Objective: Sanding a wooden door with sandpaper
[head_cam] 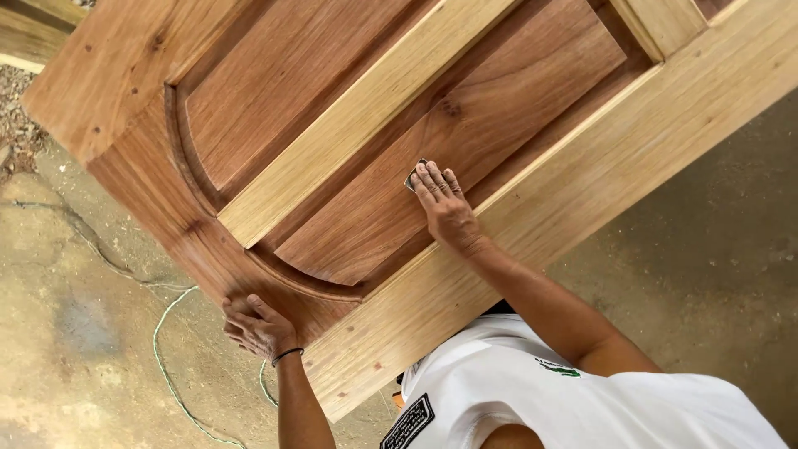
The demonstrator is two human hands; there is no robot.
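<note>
A large wooden door [598, 166] lies tilted across the view, with pale rails and reddish-brown sunken panels. My right hand [446, 209] lies flat on the right-hand panel [465, 125] and presses a small dark piece of sandpaper [411, 180] under its fingertips. Only a corner of the sandpaper shows. My left hand [256, 326], with a thin black band on the wrist, grips the door's lower curved edge, its fingers curled around the rim. A pale centre rail [349, 125] separates the two panels.
Below the door is a bare concrete floor [75, 333]. A thin green-white cord [166, 366] snakes over it at the lower left. Gravel [17, 125] lies at the far left. My white shirt [582, 407] fills the bottom right.
</note>
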